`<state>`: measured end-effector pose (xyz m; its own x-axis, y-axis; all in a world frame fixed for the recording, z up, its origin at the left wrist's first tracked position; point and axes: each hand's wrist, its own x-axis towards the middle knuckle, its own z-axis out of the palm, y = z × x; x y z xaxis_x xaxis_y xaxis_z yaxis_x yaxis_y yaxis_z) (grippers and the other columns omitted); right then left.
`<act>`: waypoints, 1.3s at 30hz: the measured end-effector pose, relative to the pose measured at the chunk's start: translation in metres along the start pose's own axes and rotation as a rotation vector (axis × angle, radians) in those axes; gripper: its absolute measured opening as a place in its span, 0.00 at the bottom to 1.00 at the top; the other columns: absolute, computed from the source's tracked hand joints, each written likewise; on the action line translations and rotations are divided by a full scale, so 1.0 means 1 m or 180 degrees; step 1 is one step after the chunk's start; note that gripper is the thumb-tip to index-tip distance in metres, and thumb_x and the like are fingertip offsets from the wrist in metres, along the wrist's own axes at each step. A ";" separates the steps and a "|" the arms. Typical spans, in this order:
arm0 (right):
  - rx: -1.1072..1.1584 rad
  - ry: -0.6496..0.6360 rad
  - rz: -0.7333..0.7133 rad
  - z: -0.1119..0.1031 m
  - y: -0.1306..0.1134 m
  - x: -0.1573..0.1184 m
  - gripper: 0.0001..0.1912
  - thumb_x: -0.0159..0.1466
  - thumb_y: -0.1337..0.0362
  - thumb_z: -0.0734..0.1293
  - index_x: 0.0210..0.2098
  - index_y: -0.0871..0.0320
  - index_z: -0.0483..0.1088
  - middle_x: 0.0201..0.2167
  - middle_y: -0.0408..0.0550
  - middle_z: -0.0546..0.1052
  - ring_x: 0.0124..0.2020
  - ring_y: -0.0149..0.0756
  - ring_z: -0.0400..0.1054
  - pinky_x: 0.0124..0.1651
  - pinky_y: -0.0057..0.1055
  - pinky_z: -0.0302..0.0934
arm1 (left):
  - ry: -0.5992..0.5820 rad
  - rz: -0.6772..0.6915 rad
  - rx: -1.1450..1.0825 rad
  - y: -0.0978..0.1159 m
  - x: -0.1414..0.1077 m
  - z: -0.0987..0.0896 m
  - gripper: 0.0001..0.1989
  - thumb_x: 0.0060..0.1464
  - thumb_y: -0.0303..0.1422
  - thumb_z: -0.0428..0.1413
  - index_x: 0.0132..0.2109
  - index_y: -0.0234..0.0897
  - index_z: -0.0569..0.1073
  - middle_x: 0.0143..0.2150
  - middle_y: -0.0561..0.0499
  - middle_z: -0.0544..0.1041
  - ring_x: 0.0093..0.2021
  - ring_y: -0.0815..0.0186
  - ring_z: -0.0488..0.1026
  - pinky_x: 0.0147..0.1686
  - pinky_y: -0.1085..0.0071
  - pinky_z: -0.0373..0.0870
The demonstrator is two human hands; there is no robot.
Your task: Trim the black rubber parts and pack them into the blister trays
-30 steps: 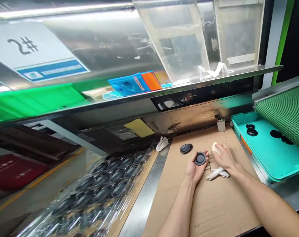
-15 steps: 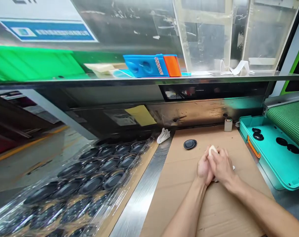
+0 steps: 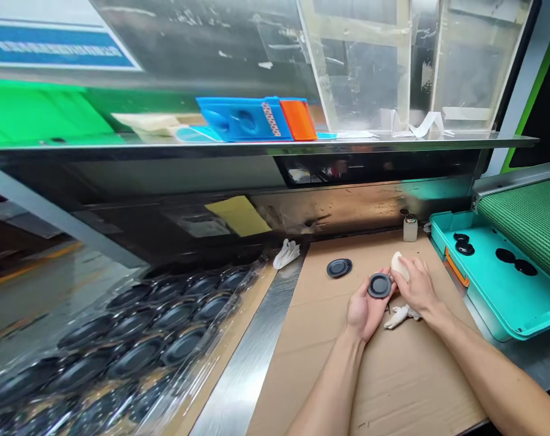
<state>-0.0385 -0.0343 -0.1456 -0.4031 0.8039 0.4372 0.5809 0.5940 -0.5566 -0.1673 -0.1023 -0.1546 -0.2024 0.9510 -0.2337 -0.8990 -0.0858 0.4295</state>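
Over the brown cardboard sheet [image 3: 311, 363], my left hand [image 3: 362, 315] is turned palm up. Its fingers hold a small black round disc [image 3: 380, 285] with a raised rim, face up. My right hand [image 3: 420, 286] pinches a folded white cloth [image 3: 398, 264] just beside the disc; whether the two touch, I cannot tell. Below my hands, a crumpled white cloth or glove [image 3: 400, 316] lies on the cardboard. Farther back on the left, black discs [image 3: 338, 267] overlap, seemingly two.
On the right, a teal tray [image 3: 520, 309] holds several black round parts [image 3: 464, 247], beside a green conveyor belt [image 3: 524, 200]. A small bottle [image 3: 410, 229] stands behind. Clear plastic packaging with rows of black parts [image 3: 136, 354] lies left. A metal shelf [image 3: 257, 148] crosses above.
My hands have come apart: the left has lowered and turned palm up, exposing the black disc, while the cloth has moved off it. The view has shifted right.
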 end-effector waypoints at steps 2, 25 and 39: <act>0.0369 0.0160 -0.0033 -0.004 0.003 0.001 0.24 0.66 0.58 0.66 0.59 0.58 0.65 0.54 0.55 0.70 0.55 0.41 0.64 0.59 0.35 0.60 | -0.0032 -0.0018 0.0031 -0.001 0.000 0.002 0.18 0.69 0.35 0.45 0.57 0.34 0.73 0.56 0.40 0.78 0.54 0.58 0.77 0.56 0.58 0.74; 0.0894 -0.0686 0.0336 -0.009 -0.010 -0.008 0.12 0.62 0.61 0.66 0.40 0.56 0.80 0.36 0.45 0.81 0.38 0.38 0.75 0.42 0.30 0.66 | -0.0015 0.0116 0.0496 -0.012 0.006 -0.006 0.17 0.67 0.36 0.48 0.52 0.30 0.75 0.56 0.37 0.77 0.57 0.55 0.74 0.62 0.56 0.67; -0.0322 -0.0833 -0.0109 0.006 -0.029 -0.011 0.14 0.70 0.57 0.60 0.52 0.51 0.69 0.44 0.47 0.81 0.41 0.40 0.75 0.41 0.30 0.61 | 0.0006 -0.0042 0.0298 -0.011 0.000 -0.007 0.18 0.68 0.35 0.47 0.53 0.29 0.76 0.49 0.40 0.81 0.53 0.57 0.77 0.58 0.61 0.71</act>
<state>-0.0550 -0.0603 -0.1379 -0.5850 0.7716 0.2500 0.6261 0.6255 -0.4655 -0.1598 -0.1036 -0.1656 -0.1917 0.9513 -0.2415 -0.8614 -0.0451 0.5060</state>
